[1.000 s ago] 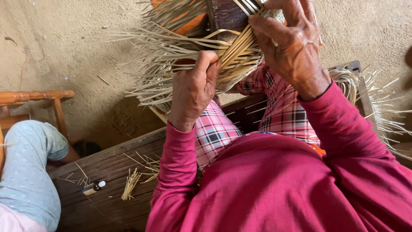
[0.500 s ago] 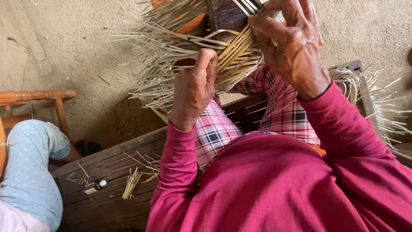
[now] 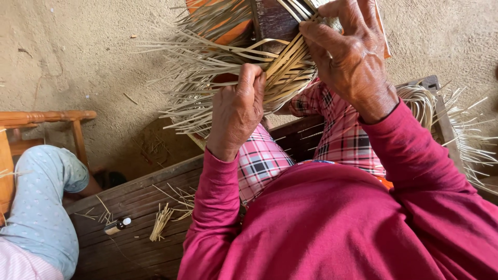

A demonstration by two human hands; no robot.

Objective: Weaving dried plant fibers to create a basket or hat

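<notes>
A sandy, packed-earth floor (image 3: 78, 62) fills the upper part of the view. Below it runs a dark, slatted wooden bench (image 3: 135, 228), on which the person in a magenta long-sleeved top (image 3: 332, 223) and pink plaid trousers (image 3: 259, 161) sits. At the left edge is another person's leg in pale blue dotted cloth (image 3: 36, 207), beside a light wooden chair frame (image 3: 46, 118).

Held up over the lap is a half-woven mat of flat, pale bamboo strips (image 3: 244, 67), its loose ends fanning out to the left. The right hand (image 3: 347, 57) lies spread over the woven part, fingers pressing the strips down; whether it pinches any one strip is hard to tell. The left hand (image 3: 237, 111) is closed around the mat's lower edge, thumb on top.

A coil of thin pale strips (image 3: 420, 103) lies at the right. On the bench rest a small bundle of short straw-coloured sticks (image 3: 161, 223) and a tiny dark bottle with a white cap (image 3: 118, 225).
</notes>
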